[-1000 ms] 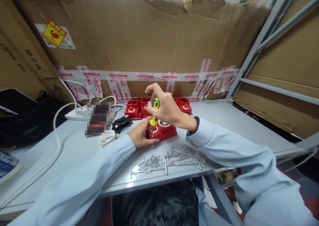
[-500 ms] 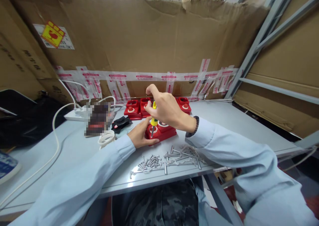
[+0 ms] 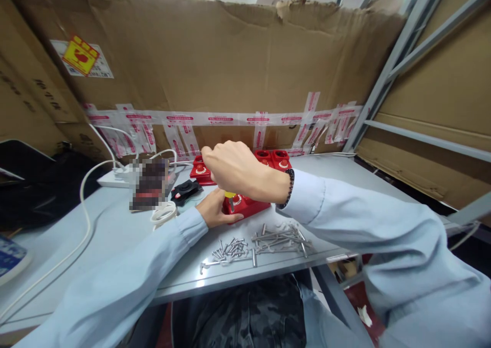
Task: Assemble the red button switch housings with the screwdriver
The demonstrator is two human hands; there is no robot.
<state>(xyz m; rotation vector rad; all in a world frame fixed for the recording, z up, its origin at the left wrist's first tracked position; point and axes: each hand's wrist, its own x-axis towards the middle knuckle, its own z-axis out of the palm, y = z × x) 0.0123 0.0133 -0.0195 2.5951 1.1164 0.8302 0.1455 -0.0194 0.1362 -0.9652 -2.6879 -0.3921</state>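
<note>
A red plastic housing with a round dial (image 3: 251, 210) rests on the grey table in front of me. My left hand (image 3: 215, 208) grips its left end, thumb along the near side. Above it, my right hand (image 3: 241, 169) is wrapped round a yellow-handled screwdriver (image 3: 230, 195), most of whose handle is hidden by the hand. The shaft points down at the housing's near left corner; whether a screw is under the tip I cannot see. Just in front lie a pile of small screws (image 3: 232, 248) and a heap of longer metal rods (image 3: 282, 238).
More red housings (image 3: 282, 159) stand in a row at the back, partly behind my right hand. To the left are a black item (image 3: 185, 191), a coiled white cable (image 3: 164, 212), a blurred-out phone-like object (image 3: 149, 184) and a power strip (image 3: 115, 178). Cardboard (image 3: 230, 56) walls the rear.
My right hand has turned over the screwdriver, its fingers closing down over the handle and the forearm swinging higher. My left hand and the red housing stay in place.
</note>
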